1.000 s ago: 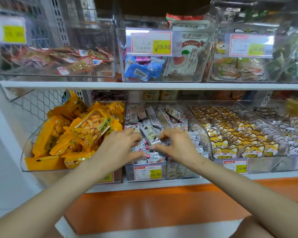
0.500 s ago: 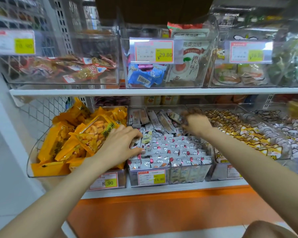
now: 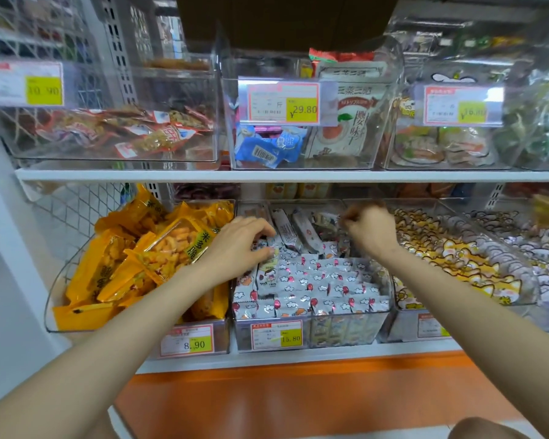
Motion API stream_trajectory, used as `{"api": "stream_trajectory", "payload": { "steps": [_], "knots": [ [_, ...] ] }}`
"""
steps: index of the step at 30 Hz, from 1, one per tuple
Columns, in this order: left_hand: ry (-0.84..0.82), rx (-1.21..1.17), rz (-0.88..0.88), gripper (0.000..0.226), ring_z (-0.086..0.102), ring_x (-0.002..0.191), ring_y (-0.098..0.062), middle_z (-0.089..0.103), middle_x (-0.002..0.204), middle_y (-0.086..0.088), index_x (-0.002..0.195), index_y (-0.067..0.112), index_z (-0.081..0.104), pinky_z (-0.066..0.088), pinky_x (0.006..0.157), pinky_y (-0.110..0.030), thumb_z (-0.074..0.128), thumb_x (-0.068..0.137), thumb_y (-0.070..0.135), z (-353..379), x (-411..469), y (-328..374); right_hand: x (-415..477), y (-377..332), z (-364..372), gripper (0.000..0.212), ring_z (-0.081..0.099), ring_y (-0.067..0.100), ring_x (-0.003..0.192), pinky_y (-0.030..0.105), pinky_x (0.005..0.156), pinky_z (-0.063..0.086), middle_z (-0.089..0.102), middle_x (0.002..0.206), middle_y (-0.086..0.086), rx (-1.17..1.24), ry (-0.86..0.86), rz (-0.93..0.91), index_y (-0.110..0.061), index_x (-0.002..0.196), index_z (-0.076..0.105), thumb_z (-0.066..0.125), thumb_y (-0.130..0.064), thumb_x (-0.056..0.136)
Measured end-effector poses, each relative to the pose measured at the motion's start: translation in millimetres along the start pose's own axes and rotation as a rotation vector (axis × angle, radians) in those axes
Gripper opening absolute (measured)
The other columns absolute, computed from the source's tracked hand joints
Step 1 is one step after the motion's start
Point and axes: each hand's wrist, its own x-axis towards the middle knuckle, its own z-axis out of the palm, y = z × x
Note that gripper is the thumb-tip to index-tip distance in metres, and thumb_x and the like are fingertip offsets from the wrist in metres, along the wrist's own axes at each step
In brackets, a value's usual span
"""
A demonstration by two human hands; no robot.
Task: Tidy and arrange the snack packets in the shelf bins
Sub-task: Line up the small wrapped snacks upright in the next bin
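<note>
Gripping with the left hand (image 3: pixel 241 245): fingers and thumb curled down and pinched on the top of a loose packet (image 3: pixel 267 274) at the left side of the middle bin (image 3: pixel 343 334). Cannot tell the grip of the right hand (image 3: pixel 370 231); curled and blurred at the bin's back right corner, perhaps closed on something, perhaps not.

Changed within the last second: from meeting over one packet near the bin's front centre to splitting apart, the right hand reaching rearward first, the left now up beside the rear pile as well. Reads as finished with the front and starting on the back.

Seen upright in tidy rows across the front half: small white packets (image 3: pixel 317 286). Seen tilted and crosswise behind them, between the two hands: longer packets (image 3: pixel 301 231), not yet straightened. Probably the work left in this bin.

Alongside, away from both hands: orange packets (image 3: pixel 159 248) heaped in the bin to the left, fox-print packets (image 3: pixel 450 255) lined up in the bin to the right, all on the same shelf (image 3: pixel 267 359).
</note>
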Motion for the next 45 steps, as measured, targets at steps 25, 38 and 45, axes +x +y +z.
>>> {"api": "stream_trajectory", "payload": {
  "steps": [25, 38, 45],
  "knots": [
    [0.101, 0.455, -0.21, 0.057, 0.052, 0.113, -0.025, 0.06, 0.119, -0.006, 0.129, 0.023, 0.044, 0.036, 0.092, -0.034, 0.048, 0.086, 0.06, 2, 0, -12, 19, 9, -7, 0.037, 0.054, 0.02, 0.114, 0.028, 0.091, 0.042, 0.055, 0.131, 0.001, -0.227, -0.65, -0.203, -0.025, 0.128, 0.053, 0.058, -0.027, 0.091],
    [-0.337, 0.207, 0.145, 0.037, 0.052, 0.116, -0.019, 0.057, 0.127, 0.001, 0.125, 0.023, 0.052, 0.045, 0.096, -0.037, 0.053, 0.092, 0.04, 16, 67, 32, 31, 13, 6, 0.044, 0.056, 0.02, 0.1, 0.032, 0.086, 0.046, 0.059, 0.121, 0.007, -0.239, -0.748, -0.185, -0.016, 0.126, 0.054, 0.065, -0.029, 0.086],
    [-0.568, 0.33, 0.168, 0.042, 0.046, 0.12, -0.024, 0.047, 0.134, -0.005, 0.131, 0.021, 0.048, 0.037, 0.103, -0.039, 0.057, 0.09, 0.025, 59, 124, 35, 31, 11, 12, 0.053, 0.053, 0.022, 0.116, 0.03, 0.095, 0.044, 0.055, 0.132, 0.002, -0.368, -0.75, -0.267, -0.023, 0.135, 0.047, 0.066, -0.03, 0.086]
  ]
}}
